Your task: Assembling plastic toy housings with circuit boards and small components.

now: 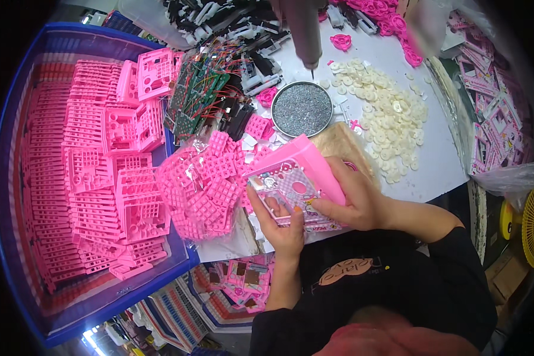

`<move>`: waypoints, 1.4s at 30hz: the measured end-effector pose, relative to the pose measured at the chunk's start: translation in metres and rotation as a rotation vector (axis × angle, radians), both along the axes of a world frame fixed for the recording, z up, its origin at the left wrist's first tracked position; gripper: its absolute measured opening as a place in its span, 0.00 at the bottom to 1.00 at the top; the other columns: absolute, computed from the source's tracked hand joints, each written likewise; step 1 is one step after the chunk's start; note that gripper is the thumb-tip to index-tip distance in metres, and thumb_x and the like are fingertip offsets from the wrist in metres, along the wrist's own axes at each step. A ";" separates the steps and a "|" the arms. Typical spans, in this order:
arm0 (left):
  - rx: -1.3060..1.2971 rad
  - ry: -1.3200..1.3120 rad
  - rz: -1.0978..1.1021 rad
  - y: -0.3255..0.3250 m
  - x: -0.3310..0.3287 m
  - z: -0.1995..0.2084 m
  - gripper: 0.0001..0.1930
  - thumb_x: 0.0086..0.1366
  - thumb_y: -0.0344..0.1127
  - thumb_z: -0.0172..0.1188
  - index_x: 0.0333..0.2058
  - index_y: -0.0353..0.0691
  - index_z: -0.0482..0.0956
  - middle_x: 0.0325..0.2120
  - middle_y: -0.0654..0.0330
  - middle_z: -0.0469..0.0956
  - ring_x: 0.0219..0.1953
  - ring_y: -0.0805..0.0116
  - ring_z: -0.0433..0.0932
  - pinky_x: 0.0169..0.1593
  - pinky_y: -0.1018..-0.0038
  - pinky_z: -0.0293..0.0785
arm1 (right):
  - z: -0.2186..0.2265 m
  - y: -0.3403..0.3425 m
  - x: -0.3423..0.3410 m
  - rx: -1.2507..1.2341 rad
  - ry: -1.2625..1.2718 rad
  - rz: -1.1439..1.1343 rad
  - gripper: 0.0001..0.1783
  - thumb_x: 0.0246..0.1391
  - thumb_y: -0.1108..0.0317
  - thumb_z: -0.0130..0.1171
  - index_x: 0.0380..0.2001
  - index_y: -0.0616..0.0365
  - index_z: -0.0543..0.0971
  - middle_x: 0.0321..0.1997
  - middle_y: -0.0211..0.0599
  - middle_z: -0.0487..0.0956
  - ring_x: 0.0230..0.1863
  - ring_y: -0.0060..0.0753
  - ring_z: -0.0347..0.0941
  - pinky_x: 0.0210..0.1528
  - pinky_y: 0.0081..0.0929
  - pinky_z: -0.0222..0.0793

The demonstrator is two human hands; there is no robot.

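Both hands meet over the near edge of the table around a pink plastic casing (311, 159). A printed panel (283, 188) with cartoon pictures and a see-through or cut-out area lies against its face. My left hand (282, 231) is closed on the panel's lower left part, and some of its fingertips show through the opening. My right hand (357, 202) wraps round the right side of the casing, its thumb stretched across the printed face. Whether panel and casing are joined cannot be seen. Just left of them sits a clear bag of pink button pads (202, 190).
A blue crate (21, 178) of stacked pink shells (92, 178) fills the left. Behind lie wired green circuit boards (199, 98), a round dish of small screws (302, 110) under a hanging screwdriver (302, 35), and cream discs (391, 113). Printed pink panels (498, 118) are piled right.
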State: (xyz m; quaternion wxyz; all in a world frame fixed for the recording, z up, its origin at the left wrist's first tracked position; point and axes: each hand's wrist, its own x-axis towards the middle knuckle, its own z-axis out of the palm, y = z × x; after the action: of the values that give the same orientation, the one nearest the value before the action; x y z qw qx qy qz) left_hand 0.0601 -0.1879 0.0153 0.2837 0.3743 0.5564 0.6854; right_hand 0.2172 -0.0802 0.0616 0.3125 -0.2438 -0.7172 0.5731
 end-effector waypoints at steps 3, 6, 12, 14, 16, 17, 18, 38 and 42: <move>-0.107 -0.057 -0.082 -0.008 -0.007 0.006 0.50 0.63 0.28 0.65 0.75 0.38 0.39 0.36 0.69 0.59 0.35 0.80 0.61 0.40 0.85 0.61 | 0.004 0.006 0.003 0.024 -0.055 0.016 0.32 0.59 0.58 0.64 0.59 0.65 0.66 0.33 0.49 0.79 0.34 0.51 0.79 0.39 0.40 0.72; -0.139 -0.106 -0.089 -0.008 -0.001 0.012 0.51 0.63 0.24 0.64 0.75 0.38 0.38 0.36 0.69 0.58 0.35 0.80 0.61 0.40 0.85 0.60 | 0.004 0.006 0.004 0.107 -0.106 0.001 0.33 0.59 0.57 0.63 0.60 0.65 0.66 0.35 0.50 0.79 0.33 0.51 0.79 0.38 0.40 0.72; -0.073 -0.133 -0.072 -0.006 0.006 0.010 0.49 0.64 0.23 0.61 0.75 0.38 0.38 0.35 0.69 0.58 0.34 0.81 0.61 0.37 0.85 0.60 | -0.001 0.000 -0.001 0.024 -0.015 -0.006 0.35 0.58 0.56 0.63 0.61 0.65 0.65 0.39 0.52 0.79 0.36 0.52 0.80 0.37 0.42 0.73; -0.082 -0.136 -0.073 -0.005 0.006 0.012 0.49 0.64 0.22 0.61 0.75 0.38 0.38 0.35 0.69 0.58 0.33 0.81 0.61 0.36 0.85 0.60 | 0.003 0.000 0.000 0.034 -0.040 -0.001 0.36 0.58 0.56 0.63 0.62 0.65 0.64 0.40 0.52 0.79 0.36 0.52 0.80 0.38 0.42 0.73; -0.106 -0.140 -0.071 -0.004 0.006 0.013 0.49 0.64 0.22 0.61 0.75 0.39 0.38 0.35 0.69 0.58 0.32 0.81 0.61 0.35 0.85 0.60 | 0.005 0.002 0.002 0.041 -0.058 0.003 0.37 0.58 0.55 0.64 0.63 0.65 0.64 0.40 0.52 0.79 0.37 0.53 0.80 0.38 0.42 0.74; -0.111 -0.136 -0.067 -0.004 0.006 0.013 0.49 0.64 0.22 0.61 0.75 0.39 0.38 0.35 0.69 0.58 0.32 0.81 0.61 0.35 0.85 0.60 | 0.004 0.002 0.002 0.043 -0.061 0.002 0.37 0.58 0.55 0.64 0.63 0.65 0.64 0.40 0.52 0.79 0.37 0.53 0.80 0.38 0.41 0.74; -0.101 -0.123 -0.058 -0.004 0.005 0.011 0.49 0.64 0.22 0.61 0.75 0.39 0.39 0.35 0.69 0.59 0.31 0.82 0.61 0.35 0.85 0.60 | 0.004 0.001 0.002 0.044 -0.064 0.002 0.37 0.58 0.55 0.64 0.62 0.65 0.64 0.40 0.52 0.79 0.37 0.52 0.80 0.38 0.41 0.74; -0.246 -0.395 0.038 0.005 -0.025 0.021 0.29 0.78 0.41 0.48 0.69 0.31 0.53 0.56 0.49 0.72 0.53 0.65 0.77 0.55 0.68 0.75 | -0.006 0.023 0.005 -0.387 0.085 0.303 0.39 0.55 0.65 0.70 0.65 0.63 0.62 0.60 0.45 0.73 0.60 0.30 0.70 0.60 0.31 0.68; -0.111 -0.335 0.170 0.022 -0.033 0.018 0.22 0.80 0.48 0.42 0.55 0.35 0.72 0.43 0.56 0.81 0.41 0.69 0.83 0.46 0.73 0.80 | -0.006 0.019 0.017 -0.634 -0.006 0.332 0.37 0.51 0.72 0.72 0.62 0.62 0.66 0.56 0.40 0.78 0.59 0.27 0.74 0.62 0.32 0.70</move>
State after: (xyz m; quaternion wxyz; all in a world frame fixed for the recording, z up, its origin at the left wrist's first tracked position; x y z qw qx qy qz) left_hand 0.0268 -0.1656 0.0335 0.3336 0.1907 0.5679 0.7278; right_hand 0.2342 -0.0609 0.0558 0.1216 -0.2104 -0.5346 0.8094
